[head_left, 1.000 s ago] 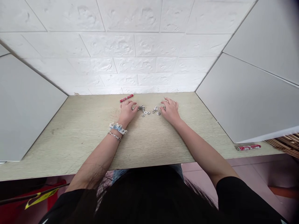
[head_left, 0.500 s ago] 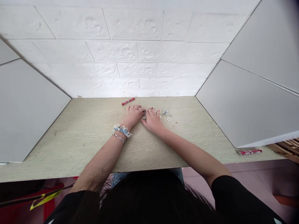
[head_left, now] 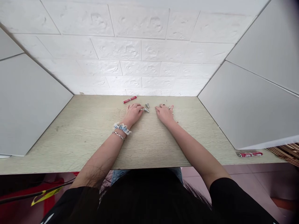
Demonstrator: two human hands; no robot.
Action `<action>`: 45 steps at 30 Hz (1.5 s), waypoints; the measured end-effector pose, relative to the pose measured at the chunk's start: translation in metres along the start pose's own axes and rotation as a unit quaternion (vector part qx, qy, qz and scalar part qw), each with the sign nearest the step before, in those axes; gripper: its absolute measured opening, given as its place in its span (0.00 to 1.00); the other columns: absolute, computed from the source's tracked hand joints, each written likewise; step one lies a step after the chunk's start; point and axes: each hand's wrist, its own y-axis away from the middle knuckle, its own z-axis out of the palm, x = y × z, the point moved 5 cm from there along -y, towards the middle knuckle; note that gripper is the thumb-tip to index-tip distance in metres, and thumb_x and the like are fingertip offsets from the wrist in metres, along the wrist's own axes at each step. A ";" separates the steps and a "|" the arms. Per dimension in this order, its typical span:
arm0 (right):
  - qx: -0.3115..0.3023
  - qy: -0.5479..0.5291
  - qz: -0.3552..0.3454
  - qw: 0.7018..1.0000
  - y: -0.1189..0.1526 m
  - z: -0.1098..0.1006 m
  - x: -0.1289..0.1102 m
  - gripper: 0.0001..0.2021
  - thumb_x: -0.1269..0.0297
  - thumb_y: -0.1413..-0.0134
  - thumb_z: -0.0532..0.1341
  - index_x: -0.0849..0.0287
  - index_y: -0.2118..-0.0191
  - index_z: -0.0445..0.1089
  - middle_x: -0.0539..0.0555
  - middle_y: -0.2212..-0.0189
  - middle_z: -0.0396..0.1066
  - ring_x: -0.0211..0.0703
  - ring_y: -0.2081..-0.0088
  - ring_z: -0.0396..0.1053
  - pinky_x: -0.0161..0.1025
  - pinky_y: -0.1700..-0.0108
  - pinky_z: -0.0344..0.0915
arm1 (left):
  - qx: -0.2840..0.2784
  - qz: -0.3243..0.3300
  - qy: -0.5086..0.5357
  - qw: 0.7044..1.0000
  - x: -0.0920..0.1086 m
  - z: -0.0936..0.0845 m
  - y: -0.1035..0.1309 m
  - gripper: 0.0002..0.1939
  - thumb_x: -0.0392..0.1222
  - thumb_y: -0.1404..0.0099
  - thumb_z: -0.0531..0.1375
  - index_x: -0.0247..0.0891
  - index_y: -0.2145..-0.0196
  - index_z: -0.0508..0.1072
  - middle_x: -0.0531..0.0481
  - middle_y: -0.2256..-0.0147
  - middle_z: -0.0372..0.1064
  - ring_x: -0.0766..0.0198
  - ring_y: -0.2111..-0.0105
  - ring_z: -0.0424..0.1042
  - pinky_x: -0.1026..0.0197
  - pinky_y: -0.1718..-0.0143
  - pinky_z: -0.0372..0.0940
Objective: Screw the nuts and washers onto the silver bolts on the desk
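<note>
Two small metal bolts with washers or nuts on them lie on the table: an upper bolt (head_left: 147,105) and a lower bolt (head_left: 146,110). My left hand (head_left: 134,114) rests palm down just left of them, its thumb and fingertips beside the lower bolt; the fingers are somewhat apart. Further right, my right hand (head_left: 165,114) lies palm down with fingers spread over several small metal parts (head_left: 173,114), which it mostly hides. Whether any part is under its palm is hidden.
A red marker-like tube (head_left: 129,99) lies near the white brick wall (head_left: 130,82). Another red tube (head_left: 250,154) lies by a wicker basket (head_left: 286,152) at the right. Grey panels (head_left: 259,112) flank the wooden table (head_left: 77,133).
My right hand has moved right, away from my left hand, and now covers the loose parts there. Two bolts beside my left hand have come into view.
</note>
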 end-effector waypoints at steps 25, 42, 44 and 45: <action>0.042 -0.122 -0.042 0.991 0.001 -0.010 -0.016 0.18 0.55 0.37 0.52 0.55 0.50 0.73 0.61 0.38 0.62 0.55 0.36 0.56 0.75 0.37 0.33 | 0.004 0.076 -0.084 0.994 0.018 -0.006 0.007 0.15 0.39 0.31 0.52 0.41 0.58 0.79 0.40 0.48 0.69 0.48 0.45 0.64 0.40 0.41 0.52; 0.094 -0.341 -0.103 0.930 0.019 -0.003 -0.026 0.16 0.59 0.37 0.46 0.58 0.56 0.68 0.56 0.61 0.74 0.45 0.58 0.69 0.43 0.50 0.63 | 0.007 0.099 0.020 0.995 0.040 -0.010 0.014 0.14 0.40 0.27 0.49 0.36 0.48 0.66 0.42 0.53 0.72 0.56 0.52 0.70 0.55 0.50 0.64; 0.089 -0.374 -0.094 0.918 0.022 -0.002 -0.022 0.16 0.57 0.37 0.46 0.58 0.57 0.67 0.55 0.63 0.74 0.43 0.60 0.69 0.40 0.54 0.64 | 0.000 0.094 0.039 0.995 0.040 -0.008 0.013 0.15 0.41 0.28 0.50 0.37 0.46 0.66 0.43 0.53 0.72 0.57 0.53 0.71 0.57 0.51 0.65; 0.085 -0.385 -0.090 0.914 0.023 -0.001 -0.021 0.16 0.56 0.36 0.46 0.58 0.57 0.66 0.54 0.63 0.73 0.43 0.61 0.69 0.39 0.55 0.64 | 0.000 0.092 0.047 0.995 0.040 -0.007 0.013 0.15 0.41 0.28 0.51 0.37 0.46 0.66 0.43 0.53 0.72 0.57 0.53 0.71 0.57 0.51 0.65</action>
